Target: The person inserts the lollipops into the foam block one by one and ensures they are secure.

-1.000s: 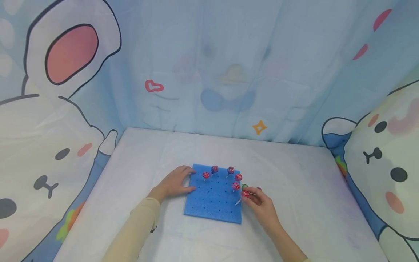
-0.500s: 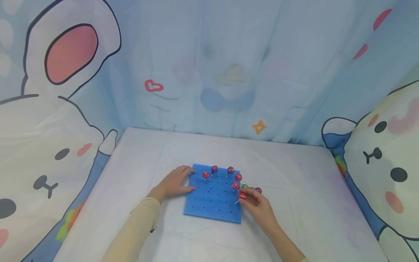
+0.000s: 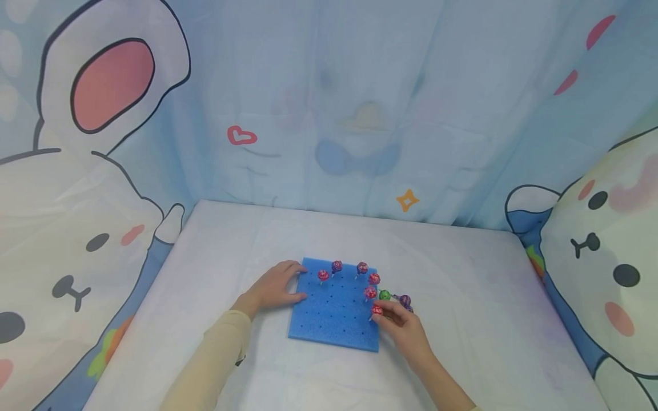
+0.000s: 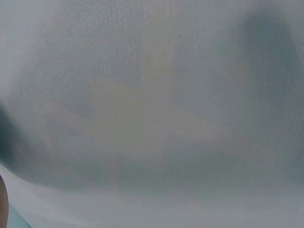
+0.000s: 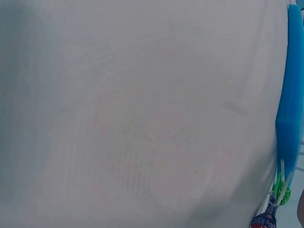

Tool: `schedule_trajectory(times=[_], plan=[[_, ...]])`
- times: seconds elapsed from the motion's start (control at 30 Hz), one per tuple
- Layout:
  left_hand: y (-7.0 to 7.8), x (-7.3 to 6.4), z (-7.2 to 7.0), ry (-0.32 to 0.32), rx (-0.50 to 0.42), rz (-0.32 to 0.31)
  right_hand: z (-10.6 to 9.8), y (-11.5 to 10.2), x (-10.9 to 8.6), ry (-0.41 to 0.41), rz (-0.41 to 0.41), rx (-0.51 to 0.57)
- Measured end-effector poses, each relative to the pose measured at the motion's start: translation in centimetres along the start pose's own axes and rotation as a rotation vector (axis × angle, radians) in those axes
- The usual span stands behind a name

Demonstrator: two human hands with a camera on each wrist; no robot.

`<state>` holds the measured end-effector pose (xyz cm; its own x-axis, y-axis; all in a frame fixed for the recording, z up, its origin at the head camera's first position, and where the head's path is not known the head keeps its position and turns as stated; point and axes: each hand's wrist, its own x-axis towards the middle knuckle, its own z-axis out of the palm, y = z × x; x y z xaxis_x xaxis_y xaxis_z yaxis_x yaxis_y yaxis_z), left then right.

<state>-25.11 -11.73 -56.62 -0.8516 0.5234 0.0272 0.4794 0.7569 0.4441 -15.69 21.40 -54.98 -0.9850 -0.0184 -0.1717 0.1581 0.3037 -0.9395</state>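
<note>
Right hand (image 3: 406,332) pinches red lollipop (image 3: 377,309), clear only in head view

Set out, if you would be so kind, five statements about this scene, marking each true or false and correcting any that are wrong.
1. The right hand holds a red lollipop. True.
2. The left hand holds a lollipop too. False: it rests at the left edge of the blue board.
3. Five other lollipops are stuck in the blue board. True.
4. The green lollipop stands in the middle of the blue board. False: it is beyond the board's right edge.
5. A purple lollipop is to the right of the green lollipop. True.
</note>
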Motion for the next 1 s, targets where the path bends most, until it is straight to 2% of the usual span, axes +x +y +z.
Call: schedule_trajectory(times=[0.37,1.0], plan=[[-0.05,-0.08,0.11,-0.025,-0.017,-0.005,-0.14,-0.16,-0.06,-0.005,0.035,0.003],[0.06,-0.12,-0.15,-0.014,-0.005,0.01,-0.35,-0.26,-0.25,-0.03,0.005,0.049]])
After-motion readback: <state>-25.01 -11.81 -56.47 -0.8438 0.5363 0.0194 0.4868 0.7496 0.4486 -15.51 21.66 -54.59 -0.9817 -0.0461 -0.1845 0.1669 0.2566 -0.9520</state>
